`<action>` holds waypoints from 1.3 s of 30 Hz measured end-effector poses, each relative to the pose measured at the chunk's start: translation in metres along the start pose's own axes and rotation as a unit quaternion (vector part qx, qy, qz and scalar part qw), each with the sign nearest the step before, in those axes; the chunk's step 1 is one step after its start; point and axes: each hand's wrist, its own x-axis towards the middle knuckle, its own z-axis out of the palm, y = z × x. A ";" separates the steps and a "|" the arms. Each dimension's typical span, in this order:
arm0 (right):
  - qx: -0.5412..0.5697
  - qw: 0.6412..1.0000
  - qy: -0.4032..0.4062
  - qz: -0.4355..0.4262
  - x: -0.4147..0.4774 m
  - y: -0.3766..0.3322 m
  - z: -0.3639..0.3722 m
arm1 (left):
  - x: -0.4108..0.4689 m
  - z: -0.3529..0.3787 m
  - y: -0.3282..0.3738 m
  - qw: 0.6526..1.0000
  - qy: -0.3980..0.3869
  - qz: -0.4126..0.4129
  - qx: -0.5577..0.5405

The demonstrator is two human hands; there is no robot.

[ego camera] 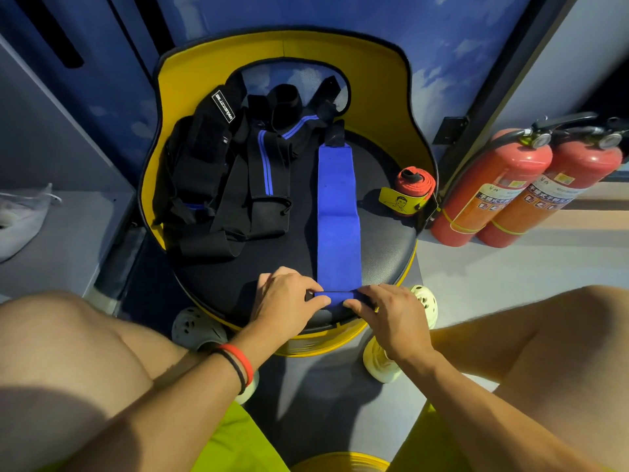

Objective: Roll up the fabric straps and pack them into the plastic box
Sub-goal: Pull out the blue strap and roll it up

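Observation:
A long blue fabric strap [337, 212] lies stretched out on the black seat of a yellow chair [218, 80], its black end pointing away from me. Its near end is rolled into a small blue roll between my hands. My left hand [289, 296] pinches the left end of that roll, and my right hand [388, 311] pinches the right end. A heap of black straps with blue stripes [231, 165] lies on the left of the seat. A rolled red strap [413, 185] with a yellow label stands at the seat's right edge. No plastic box can be made out.
Two red fire extinguishers [510, 189] stand on the floor to the right of the chair. A grey ledge with a clear plastic bag [20, 219] is on the left. My bare knees and pale shoes frame the chair's front edge.

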 end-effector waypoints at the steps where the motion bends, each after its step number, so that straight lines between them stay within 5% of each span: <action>1: 0.009 1.000 -0.006 0.002 0.000 0.000 0.001 | 0.002 0.000 0.001 1.000 0.000 -0.018 -0.010; 15: 0.091 0.993 0.013 0.079 0.003 -0.009 0.005 | 0.018 -0.004 0.014 0.985 0.008 -0.145 -0.094; 26: -0.101 0.994 -0.014 -0.050 0.010 -0.004 0.000 | 0.022 -0.001 0.017 0.987 0.020 -0.139 -0.080; 39: -0.078 0.993 -0.009 -0.084 0.014 0.001 -0.003 | 0.022 -0.007 0.013 0.986 -0.012 -0.127 -0.105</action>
